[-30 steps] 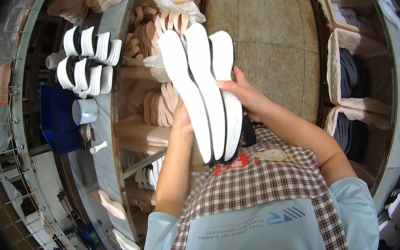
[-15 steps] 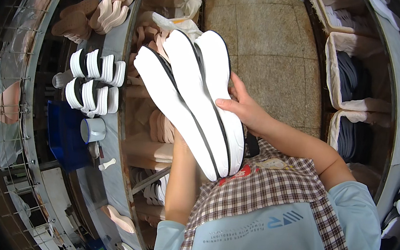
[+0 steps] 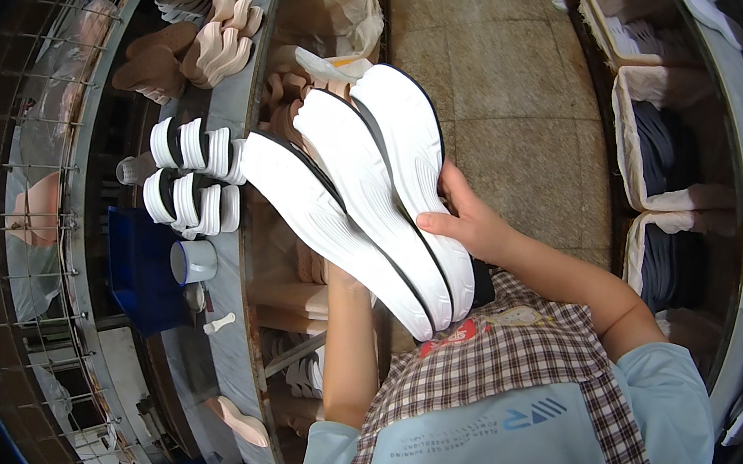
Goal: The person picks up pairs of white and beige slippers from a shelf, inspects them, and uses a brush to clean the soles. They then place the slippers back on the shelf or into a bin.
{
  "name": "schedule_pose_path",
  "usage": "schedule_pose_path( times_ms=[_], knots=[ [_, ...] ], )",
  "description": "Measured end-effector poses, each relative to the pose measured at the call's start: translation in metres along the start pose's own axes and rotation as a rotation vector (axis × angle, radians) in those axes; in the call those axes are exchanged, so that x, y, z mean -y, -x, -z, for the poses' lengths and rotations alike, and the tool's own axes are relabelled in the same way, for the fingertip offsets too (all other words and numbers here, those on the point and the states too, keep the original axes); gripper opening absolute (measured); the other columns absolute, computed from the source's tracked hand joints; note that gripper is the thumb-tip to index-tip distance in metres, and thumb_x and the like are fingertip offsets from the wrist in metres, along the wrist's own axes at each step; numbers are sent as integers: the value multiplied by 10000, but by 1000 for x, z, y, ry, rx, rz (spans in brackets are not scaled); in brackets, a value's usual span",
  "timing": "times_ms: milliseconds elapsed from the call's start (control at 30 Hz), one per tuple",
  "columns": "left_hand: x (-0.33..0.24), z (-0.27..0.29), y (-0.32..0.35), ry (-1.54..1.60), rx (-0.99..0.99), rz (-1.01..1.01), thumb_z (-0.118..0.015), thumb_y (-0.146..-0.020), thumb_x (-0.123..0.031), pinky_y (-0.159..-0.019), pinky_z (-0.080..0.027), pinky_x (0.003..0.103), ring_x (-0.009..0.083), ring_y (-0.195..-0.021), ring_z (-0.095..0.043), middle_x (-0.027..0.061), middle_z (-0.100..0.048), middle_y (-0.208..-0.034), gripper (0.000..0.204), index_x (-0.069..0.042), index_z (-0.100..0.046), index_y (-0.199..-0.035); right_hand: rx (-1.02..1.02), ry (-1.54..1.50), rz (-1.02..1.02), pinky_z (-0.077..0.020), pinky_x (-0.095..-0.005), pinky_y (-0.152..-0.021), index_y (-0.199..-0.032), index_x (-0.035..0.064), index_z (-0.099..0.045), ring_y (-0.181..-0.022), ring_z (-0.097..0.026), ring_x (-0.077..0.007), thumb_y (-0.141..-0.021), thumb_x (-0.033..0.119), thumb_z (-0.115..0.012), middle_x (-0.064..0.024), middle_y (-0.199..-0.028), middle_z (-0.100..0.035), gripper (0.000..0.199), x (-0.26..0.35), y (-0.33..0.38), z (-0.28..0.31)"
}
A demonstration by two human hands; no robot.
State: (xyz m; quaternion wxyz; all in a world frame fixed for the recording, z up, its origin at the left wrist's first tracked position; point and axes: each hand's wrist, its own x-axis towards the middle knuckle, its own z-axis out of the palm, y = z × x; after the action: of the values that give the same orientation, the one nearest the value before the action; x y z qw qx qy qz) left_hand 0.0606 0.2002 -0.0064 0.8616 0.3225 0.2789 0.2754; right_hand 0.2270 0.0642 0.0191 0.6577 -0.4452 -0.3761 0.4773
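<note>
Three white shoe soles (image 3: 355,171) with black upper edges are fanned out in front of my chest, their narrower ends together near the apron. My right hand (image 3: 469,220) grips the rightmost sole by its edge, thumb on the white face and fingers curled behind. The left forearm (image 3: 349,349) rises beneath the leftmost sole. My left hand is hidden behind the soles, so its fingers do not show.
On the grey bench (image 3: 232,367) to the left stand white sole pairs (image 3: 191,202), pink soles (image 3: 218,54), a blue bin (image 3: 143,270), an enamel mug (image 3: 194,262) and a small white brush (image 3: 219,323). Cloth-lined boxes (image 3: 627,124) holding dark soles line the right side.
The soles have tilted so that their broad ends spread further apart and sit a little lower. My right hand keeps its hold. The whole view has shifted slightly.
</note>
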Motion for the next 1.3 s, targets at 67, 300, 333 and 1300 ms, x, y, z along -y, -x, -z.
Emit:
schedule_pose_path(
  times_ms=[67, 300, 333, 1300],
  knots=[
    [-4, -1, 2, -1, -2, -13, -557, -905, -244, -726, -577, 349, 273, -892, -649, 206, -609, -1076, 482, 75, -442, -1248, 13, 41, 35, -231, -462, -1093, -1470, 23, -11, -1350, -222, -375, -827, 380, -650, -240, -1479, -169, 974, 0, 0, 0],
    [-15, -2, 7, 2, 0, -45, -558, -905, -254, -738, -570, 354, 278, -904, -642, 206, -604, -1084, 491, 66, -435, -1258, 62, 113, -64, -251, -450, -1089, -1449, -11, -95, -1328, -254, -385, -782, 438, -691, -257, -1418, -223, 1001, 2, 4, 2],
    [-16, -2, 8, 5, 0, -48, -558, -905, -255, -740, -569, 355, 279, -905, -641, 205, -604, -1085, 493, 65, -434, -1259, 62, 188, -81, -255, -450, -1087, -1439, -21, -119, -1323, -261, -389, -769, 449, -700, -258, -1409, -229, 1004, 3, 5, 2],
    [-22, -4, 25, 13, -4, -65, -558, -905, -295, -791, -542, 374, 300, -951, -611, 202, -584, -1116, 532, 25, -403, -1300, 127, 761, 627, -277, -457, -1067, -1440, 94, -266, -1274, -391, -342, -807, 179, -624, -207, -1360, -414, 733, 31, -21, 29]
  ],
)
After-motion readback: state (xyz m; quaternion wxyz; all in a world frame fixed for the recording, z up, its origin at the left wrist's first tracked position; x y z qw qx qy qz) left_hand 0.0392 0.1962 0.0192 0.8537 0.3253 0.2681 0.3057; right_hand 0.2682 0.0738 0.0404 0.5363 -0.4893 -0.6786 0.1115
